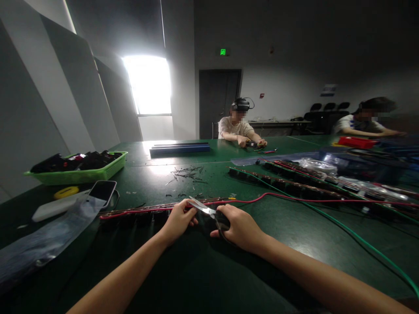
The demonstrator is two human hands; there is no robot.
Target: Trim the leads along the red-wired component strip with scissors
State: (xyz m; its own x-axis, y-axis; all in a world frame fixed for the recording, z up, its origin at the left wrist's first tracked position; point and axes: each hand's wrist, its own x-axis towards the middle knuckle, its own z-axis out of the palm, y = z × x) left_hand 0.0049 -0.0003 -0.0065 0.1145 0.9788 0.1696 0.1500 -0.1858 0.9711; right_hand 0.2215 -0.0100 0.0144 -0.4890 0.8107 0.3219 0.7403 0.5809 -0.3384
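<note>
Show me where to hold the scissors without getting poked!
Probably best by the dark handles, coming from the right, where the right hand holds them. The metal blades point left, right beside the left hand, so that end could poke you.

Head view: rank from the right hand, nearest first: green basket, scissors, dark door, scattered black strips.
1. Scissors: held in the right hand.
2. Scattered black strips: ahead, to its left.
3. Green basket: far left.
4. Dark door: farthest back, ahead.
</note>
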